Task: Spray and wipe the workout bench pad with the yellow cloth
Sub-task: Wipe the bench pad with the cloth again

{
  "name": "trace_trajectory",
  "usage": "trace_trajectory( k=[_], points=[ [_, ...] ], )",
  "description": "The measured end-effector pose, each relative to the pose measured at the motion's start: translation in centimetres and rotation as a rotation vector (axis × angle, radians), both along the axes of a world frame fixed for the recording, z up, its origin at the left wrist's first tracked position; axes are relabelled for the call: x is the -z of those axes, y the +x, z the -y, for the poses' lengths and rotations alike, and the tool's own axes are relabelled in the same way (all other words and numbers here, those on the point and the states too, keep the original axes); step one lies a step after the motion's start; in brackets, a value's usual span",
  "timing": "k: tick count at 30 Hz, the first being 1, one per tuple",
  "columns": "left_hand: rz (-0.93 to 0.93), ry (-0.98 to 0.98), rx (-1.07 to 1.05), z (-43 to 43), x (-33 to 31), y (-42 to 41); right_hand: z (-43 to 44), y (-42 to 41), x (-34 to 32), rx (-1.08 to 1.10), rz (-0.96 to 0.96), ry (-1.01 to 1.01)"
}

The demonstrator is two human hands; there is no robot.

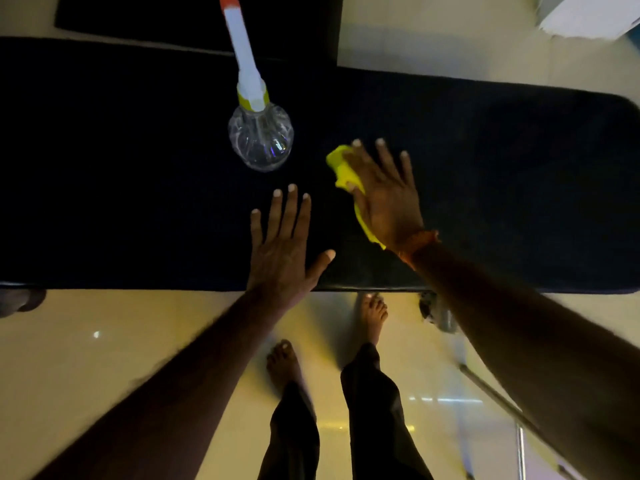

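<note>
The black bench pad (138,174) runs across the view from left to right. A clear spray bottle (260,136) with a white, yellow and red sprayer stands upright on it, left of centre. The yellow cloth (341,169) lies on the pad under my right hand (384,195), whose fingers are spread and press flat on it. Only the cloth's left edge shows. My left hand (282,247) rests flat on the pad near its front edge, fingers apart, holding nothing, just below the bottle.
My bare feet (374,315) stand on the glossy cream floor (104,358) in front of the bench. A metal frame leg (491,386) slants down at lower right. A dark mat (156,19) lies beyond the bench, and a white object (588,15) sits at top right.
</note>
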State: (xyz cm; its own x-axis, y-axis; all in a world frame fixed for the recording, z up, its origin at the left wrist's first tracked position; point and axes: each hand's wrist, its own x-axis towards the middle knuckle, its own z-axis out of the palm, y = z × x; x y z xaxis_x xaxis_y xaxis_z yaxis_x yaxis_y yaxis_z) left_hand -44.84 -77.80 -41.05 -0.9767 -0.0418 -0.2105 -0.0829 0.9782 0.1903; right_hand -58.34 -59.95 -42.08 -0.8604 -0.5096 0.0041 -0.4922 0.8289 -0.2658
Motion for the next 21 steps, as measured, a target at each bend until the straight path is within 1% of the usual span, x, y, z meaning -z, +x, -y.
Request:
trace_trajectory(
  k=[1,2,3,4,6,7,8,9,11,12,13,14,16,17,18,19,21],
  points=[
    [0.002,0.004,0.026,-0.5,0.0,-0.5,0.1,-1.2,-0.2,0.17,0.061,-0.015],
    [0.008,0.012,0.032,-0.9,-0.1,-1.2,0.5,-1.8,-0.3,0.278,0.11,-0.036],
    [0.018,0.022,0.022,-1.2,-0.2,-1.9,1.0,-1.6,-0.3,0.268,0.129,-0.053],
    [0.03,0.031,0.003,-1.5,-0.4,-2.6,1.2,-1.0,-0.3,0.159,0.114,-0.065],
    [0.043,0.034,-0.033,-1.9,-0.5,-3.6,0.4,-0.5,0.0,-0.176,0.068,-0.048],
    [0.044,0.032,-0.041,-2.1,-0.6,-3.9,-0.4,-1.7,0.1,-0.277,0.039,-0.024],
    [0.043,0.034,-0.044,-2.2,-0.5,-4.2,-0.9,-3.7,0.4,-0.279,0.004,-0.01],
    [0.038,0.039,-0.05,-2.2,-0.4,-4.4,-0.8,-5.9,0.5,-0.186,0.003,-0.007],
    [0.026,0.046,-0.075,-2.3,-0.3,-4.9,0.5,-9.7,0.2,0.138,0.098,-0.021],
    [0.022,0.049,-0.091,-2.4,-0.4,-5.2,1.7,-10.5,0.1,0.227,0.134,-0.027],
    [0.022,0.053,-0.109,-2.6,-0.4,-5.6,2.9,-10.3,0.0,0.201,0.14,-0.037],
    [0.024,0.058,-0.129,-2.8,-0.6,-5.9,3.9,-9.6,-0.1,0.069,0.13,-0.056],
    [0.021,0.074,-0.177,-3.2,-0.7,-6.4,4.5,-8.7,0.0,-0.313,0.091,-0.04],
    [0.021,0.083,-0.196,-3.3,-0.8,-6.6,4.3,-9.9,0.1,-0.417,0.063,-0.021],
    [0.025,0.09,-0.208,-3.4,-0.8,-6.7,4.6,-11.7,0.2,-0.414,0.035,-0.017],
    [0.027,0.093,-0.216,-3.3,-0.7,-6.7,5.2,-13.4,0.1,-0.326,0.029,-0.023],
    [0.031,0.095,-0.226,-3.2,-0.6,-6.7,6.8,-15.3,-0.2,-0.07,0.106,-0.047]
  ],
)
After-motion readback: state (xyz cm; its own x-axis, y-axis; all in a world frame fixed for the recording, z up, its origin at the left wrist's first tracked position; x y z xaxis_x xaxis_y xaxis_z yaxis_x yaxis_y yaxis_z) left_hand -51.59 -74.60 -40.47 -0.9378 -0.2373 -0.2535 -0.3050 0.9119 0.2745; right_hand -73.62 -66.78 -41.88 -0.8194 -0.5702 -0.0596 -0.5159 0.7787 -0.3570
